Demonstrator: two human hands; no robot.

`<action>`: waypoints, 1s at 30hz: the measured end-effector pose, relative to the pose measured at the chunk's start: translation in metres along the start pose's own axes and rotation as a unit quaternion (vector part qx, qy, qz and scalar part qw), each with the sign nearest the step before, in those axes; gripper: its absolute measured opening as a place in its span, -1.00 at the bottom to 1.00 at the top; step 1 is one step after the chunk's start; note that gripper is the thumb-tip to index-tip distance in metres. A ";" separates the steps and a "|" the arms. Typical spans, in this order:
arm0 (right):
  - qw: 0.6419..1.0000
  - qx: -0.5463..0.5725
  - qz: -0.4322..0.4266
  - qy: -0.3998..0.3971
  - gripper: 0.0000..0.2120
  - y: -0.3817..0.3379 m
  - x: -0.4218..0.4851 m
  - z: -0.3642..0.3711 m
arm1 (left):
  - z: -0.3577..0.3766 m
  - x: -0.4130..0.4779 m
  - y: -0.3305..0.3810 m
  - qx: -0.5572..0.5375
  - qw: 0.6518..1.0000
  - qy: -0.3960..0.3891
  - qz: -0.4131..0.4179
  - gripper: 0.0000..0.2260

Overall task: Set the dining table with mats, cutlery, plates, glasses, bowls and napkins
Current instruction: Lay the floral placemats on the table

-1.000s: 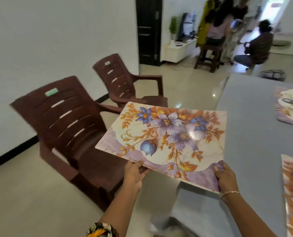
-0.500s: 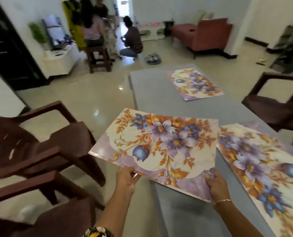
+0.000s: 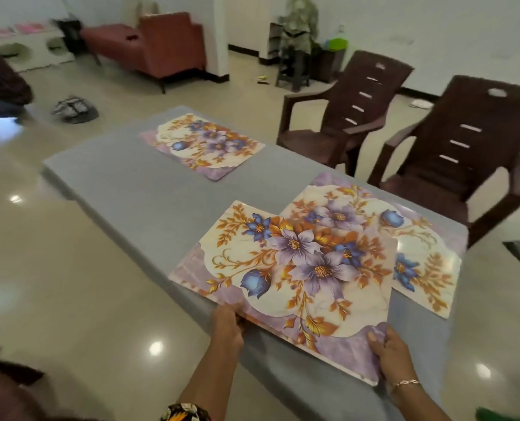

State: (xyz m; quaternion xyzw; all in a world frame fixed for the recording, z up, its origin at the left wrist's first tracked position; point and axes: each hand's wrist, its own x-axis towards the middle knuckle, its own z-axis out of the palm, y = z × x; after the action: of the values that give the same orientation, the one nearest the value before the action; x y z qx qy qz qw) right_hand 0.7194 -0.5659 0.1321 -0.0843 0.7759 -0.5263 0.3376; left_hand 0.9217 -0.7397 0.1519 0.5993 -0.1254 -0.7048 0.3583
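I hold a floral mat (image 3: 298, 268) with purple and blue flowers by its near edge, over the near part of the grey table (image 3: 137, 196). My left hand (image 3: 227, 323) pinches its near left corner. My right hand (image 3: 389, 350) pinches the near right corner, thumb on top. The held mat covers part of a second floral mat (image 3: 416, 247) that lies on the table's right side. A third floral mat (image 3: 204, 144) lies flat at the table's far end.
Two brown plastic chairs (image 3: 353, 117) (image 3: 465, 153) stand along the table's right side. A red sofa (image 3: 158, 47) and a white shelf unit (image 3: 31, 50) sit at the back. A person (image 3: 298, 22) sits at the far wall. Glossy floor lies left of the table.
My view has swung right, from the chairs on the left to the table. The held mat has come over the table and now overlaps the right mat.
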 end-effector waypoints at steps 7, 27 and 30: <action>0.999 0.005 0.034 0.029 -0.75 0.020 -0.038 0.001 | -0.010 0.020 0.005 0.070 0.995 0.069 0.025 -0.69; 0.986 -0.101 0.058 0.121 -0.60 0.027 -0.069 0.006 | -0.034 0.017 0.035 0.138 0.985 0.086 0.060 -0.58; 0.984 -0.102 0.055 0.139 -0.60 0.025 -0.069 0.010 | -0.032 0.021 0.044 0.154 0.983 0.081 0.062 -0.53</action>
State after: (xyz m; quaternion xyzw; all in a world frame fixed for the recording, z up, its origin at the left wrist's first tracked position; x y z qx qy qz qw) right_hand 0.7835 -0.5293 0.1379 -0.0016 0.8682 -0.4316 0.2450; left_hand 0.9669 -0.7761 0.1545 0.6934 -0.2400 -0.6027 0.3136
